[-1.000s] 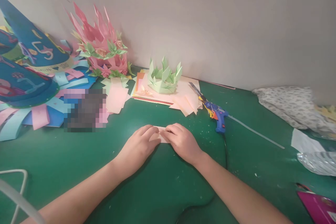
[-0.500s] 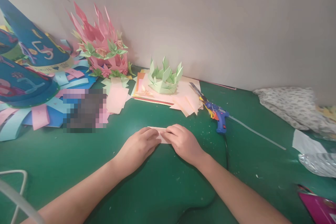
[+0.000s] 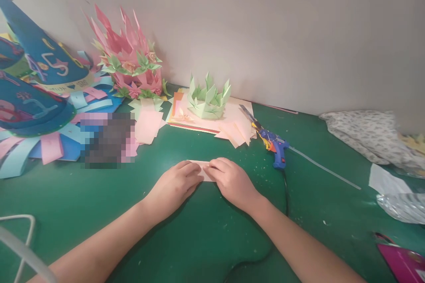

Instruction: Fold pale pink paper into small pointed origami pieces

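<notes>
A small folded piece of pale pink paper (image 3: 203, 169) lies flat on the green table (image 3: 206, 234) in the middle of the view. My left hand (image 3: 174, 185) rests on its left part, fingers curled down and pressing it. My right hand (image 3: 230, 181) covers its right part, fingertips pinched on the fold. Most of the paper is hidden under both hands.
A stack of pale pink sheets (image 3: 229, 126) with a green folded paper crown (image 3: 207, 97) lies behind. A blue glue gun (image 3: 275, 146) with its black cord lies to the right. A pink paper crown (image 3: 128, 59), blue cone hats (image 3: 36, 62) and paper strips fill the left.
Both hands stay on the paper; my right fingertips have shifted slightly left along the fold. The view has dipped a little.
</notes>
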The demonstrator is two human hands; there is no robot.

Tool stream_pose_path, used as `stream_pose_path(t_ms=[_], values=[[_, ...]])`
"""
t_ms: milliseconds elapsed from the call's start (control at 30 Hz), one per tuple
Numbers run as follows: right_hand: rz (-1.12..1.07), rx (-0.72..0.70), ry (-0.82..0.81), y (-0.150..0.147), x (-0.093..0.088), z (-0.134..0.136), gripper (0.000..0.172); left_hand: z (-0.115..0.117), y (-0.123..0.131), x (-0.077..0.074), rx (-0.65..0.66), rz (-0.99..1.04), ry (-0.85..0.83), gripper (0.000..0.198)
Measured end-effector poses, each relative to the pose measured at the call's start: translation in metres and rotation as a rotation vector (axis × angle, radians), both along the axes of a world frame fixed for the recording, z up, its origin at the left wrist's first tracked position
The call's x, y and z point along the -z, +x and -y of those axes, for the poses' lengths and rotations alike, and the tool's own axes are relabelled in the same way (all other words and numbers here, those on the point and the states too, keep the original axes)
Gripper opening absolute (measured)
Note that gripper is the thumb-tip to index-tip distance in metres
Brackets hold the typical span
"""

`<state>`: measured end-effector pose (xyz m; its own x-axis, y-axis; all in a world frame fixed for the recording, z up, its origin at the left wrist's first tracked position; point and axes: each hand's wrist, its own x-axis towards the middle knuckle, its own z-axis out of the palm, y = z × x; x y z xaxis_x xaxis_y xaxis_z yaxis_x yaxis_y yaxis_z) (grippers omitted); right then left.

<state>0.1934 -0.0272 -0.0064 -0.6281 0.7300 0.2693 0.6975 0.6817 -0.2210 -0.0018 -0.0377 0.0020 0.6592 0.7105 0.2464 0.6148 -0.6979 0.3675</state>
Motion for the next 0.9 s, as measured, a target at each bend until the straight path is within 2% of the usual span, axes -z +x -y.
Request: stream_pose_path(t_ms=[500,900], values=[[0.016,0.02,-0.021,0.0009,-0.001,0.002,0.025,-0.0002,0.0,-0.0021,0.012,-0.008,-0.003,0.026],[0.064,-0.009,0.049,0.0018,-0.0015,0.0049,0.026,-0.0006,0.0023,-0.0033,0.032,0.009,0.04,0.025]])
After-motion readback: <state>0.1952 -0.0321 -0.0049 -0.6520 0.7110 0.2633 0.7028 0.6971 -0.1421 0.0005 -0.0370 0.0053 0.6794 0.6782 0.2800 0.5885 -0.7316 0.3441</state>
